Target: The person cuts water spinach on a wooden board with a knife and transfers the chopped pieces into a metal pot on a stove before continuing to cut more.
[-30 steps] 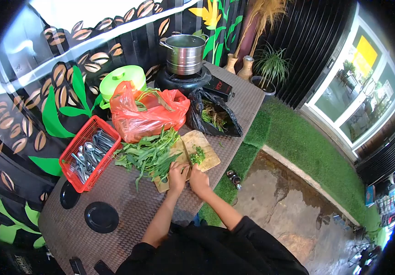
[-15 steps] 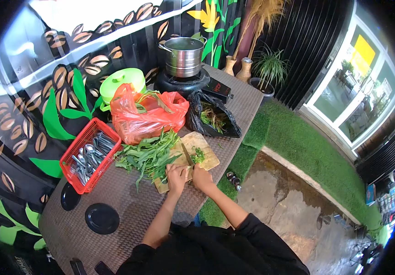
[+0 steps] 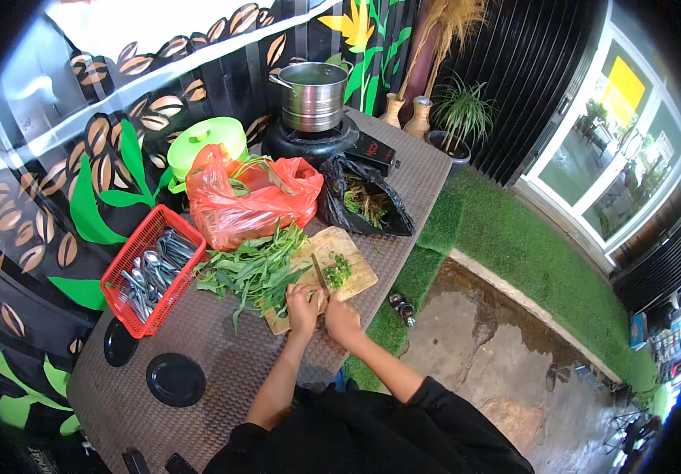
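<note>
A wooden cutting board point(image 3: 361, 276) lies at the table's near edge. My right hand point(image 3: 343, 320) is closed round the handle of a knife point(image 3: 319, 272), whose blade points away from me across the board. Close beside it, my left hand point(image 3: 302, 312) curls its fingers over the leafy greens point(image 3: 250, 272) at the board's left side; the stems under the fingers are mostly hidden. A small heap of chopped greens point(image 3: 339, 271) sits right of the blade. The long uncut leaves spread from the board onto the table.
Behind the board are a red plastic bag point(image 3: 250, 204) and a black bag point(image 3: 366, 213) of plant scraps. A steel pot point(image 3: 311, 107) stands on a portable stove point(image 3: 309, 142). Left are a red cutlery basket point(image 3: 181, 294), a green lidded pot point(image 3: 214, 138) and black plates point(image 3: 175, 379).
My right hand has shifted slightly left and toward me with the knife. The left hand stays in nearly the same place on the greens. The whole view has shifted slightly.
</note>
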A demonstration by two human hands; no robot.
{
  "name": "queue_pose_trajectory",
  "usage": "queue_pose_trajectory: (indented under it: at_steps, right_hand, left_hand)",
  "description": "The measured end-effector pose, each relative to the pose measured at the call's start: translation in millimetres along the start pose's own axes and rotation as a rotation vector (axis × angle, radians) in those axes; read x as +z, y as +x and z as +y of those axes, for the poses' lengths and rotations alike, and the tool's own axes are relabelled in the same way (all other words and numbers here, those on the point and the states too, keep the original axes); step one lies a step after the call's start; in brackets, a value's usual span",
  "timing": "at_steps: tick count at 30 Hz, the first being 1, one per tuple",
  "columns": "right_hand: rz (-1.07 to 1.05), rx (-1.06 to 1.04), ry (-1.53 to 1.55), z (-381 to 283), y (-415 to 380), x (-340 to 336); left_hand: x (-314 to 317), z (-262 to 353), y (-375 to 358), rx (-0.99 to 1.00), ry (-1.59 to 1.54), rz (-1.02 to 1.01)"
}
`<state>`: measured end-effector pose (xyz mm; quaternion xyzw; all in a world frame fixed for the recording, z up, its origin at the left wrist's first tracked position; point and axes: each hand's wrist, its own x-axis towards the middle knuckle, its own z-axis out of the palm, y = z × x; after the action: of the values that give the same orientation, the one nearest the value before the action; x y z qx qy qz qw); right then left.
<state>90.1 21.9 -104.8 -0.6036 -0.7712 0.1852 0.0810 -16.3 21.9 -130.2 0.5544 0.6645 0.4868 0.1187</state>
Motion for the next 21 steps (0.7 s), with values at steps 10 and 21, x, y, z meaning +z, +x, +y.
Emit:
queue_pose_trajectory:
  at_steps: [10, 21]
  right_hand:
    - [-0.011, -0.022, 0.003, 7.5, -9.2, 2.5]
    - [-0.008, 0.025, 0.124, 26.8, 1.7, -19.7]
  left_hand:
    - [0.9, -2.8, -4.4, 0.143, 0.065, 0.054]
    - [2.2, 0.3, 6.4, 0.050, 0.044, -0.064]
